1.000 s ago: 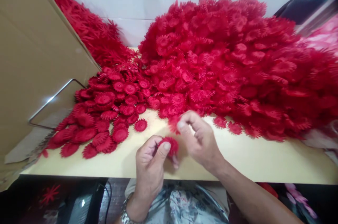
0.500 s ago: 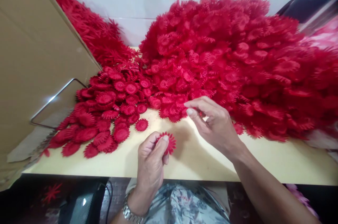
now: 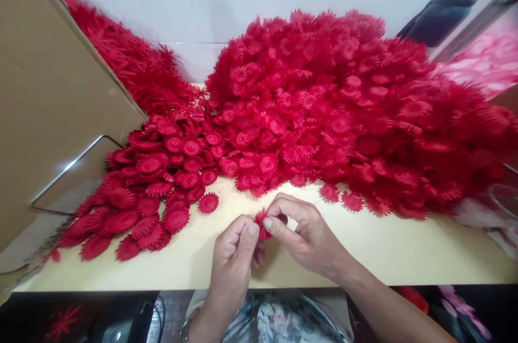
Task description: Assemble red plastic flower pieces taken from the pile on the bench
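Between my two hands, just above the table's front part, is a red flower-shaped disc with a toothed rim, seen partly edge-on. My left hand pinches it from the left with thumb and fingers. From the right, my right hand grips its other side, thumb and forefinger closed on the rim. The fingers cover much of the disc, so I cannot tell whether it is one piece or a few. A single red disc lies on the table to the left of my hands.
A big heap of red flower discs spreads across the back and right. Flatter red discs lie at left, near spiky red pieces. A cardboard panel and a metal wire frame border the left side of the table.
My right hand has come down from the heap's edge to meet the left and grip the disc. The disc has turned more edge-on. The whole view has shifted slightly.
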The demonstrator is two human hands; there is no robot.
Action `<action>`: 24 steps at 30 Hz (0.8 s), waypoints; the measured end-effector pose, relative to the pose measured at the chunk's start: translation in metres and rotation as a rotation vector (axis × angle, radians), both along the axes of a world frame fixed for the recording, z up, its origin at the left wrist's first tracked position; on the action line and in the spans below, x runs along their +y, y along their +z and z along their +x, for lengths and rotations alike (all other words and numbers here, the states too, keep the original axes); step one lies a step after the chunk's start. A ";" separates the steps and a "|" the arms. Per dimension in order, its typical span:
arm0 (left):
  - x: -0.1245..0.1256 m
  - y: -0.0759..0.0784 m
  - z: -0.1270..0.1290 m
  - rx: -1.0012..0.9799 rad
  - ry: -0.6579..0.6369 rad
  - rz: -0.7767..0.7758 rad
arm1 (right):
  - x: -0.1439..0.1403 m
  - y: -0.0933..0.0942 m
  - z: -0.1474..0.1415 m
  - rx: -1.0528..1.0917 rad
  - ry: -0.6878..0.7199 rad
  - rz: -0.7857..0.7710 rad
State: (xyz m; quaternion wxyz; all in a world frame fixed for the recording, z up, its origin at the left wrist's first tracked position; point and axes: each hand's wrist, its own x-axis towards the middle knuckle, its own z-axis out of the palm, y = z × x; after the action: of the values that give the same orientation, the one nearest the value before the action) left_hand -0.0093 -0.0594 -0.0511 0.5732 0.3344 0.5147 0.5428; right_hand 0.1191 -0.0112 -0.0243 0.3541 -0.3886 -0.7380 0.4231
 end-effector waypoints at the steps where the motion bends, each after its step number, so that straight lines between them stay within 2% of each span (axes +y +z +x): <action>1: 0.000 0.000 0.000 0.003 0.001 0.016 | -0.001 -0.001 -0.002 0.027 -0.075 0.010; 3: 0.001 0.001 0.001 -0.010 0.027 0.022 | 0.000 -0.001 -0.006 0.049 -0.205 0.063; 8: 0.003 0.005 0.000 -0.040 0.036 0.008 | 0.023 0.007 -0.010 -0.013 -0.360 0.231; 10: 0.003 0.006 -0.001 -0.040 0.014 0.004 | 0.042 0.013 -0.005 -0.089 -0.480 0.359; 12: 0.004 0.008 -0.002 -0.063 -0.007 0.005 | 0.061 0.016 0.002 -0.284 -0.530 0.552; 15: 0.009 0.012 -0.004 -0.115 -0.038 0.011 | 0.078 0.017 0.008 -0.633 -0.493 0.744; 17: 0.013 0.015 -0.005 -0.138 -0.028 0.004 | 0.079 0.015 0.010 -0.705 -0.467 0.778; 21: 0.016 0.015 -0.006 -0.211 0.050 -0.024 | 0.060 0.011 0.014 -0.473 -0.377 0.747; 24: 0.015 0.012 -0.003 -0.219 0.090 -0.034 | 0.037 0.012 0.016 -0.283 -0.238 0.575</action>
State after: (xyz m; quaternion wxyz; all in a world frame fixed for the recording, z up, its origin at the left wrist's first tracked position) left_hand -0.0123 -0.0440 -0.0389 0.6065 0.2398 0.4728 0.5925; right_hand 0.1352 0.0257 -0.0122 0.3902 -0.4110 -0.8184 0.0952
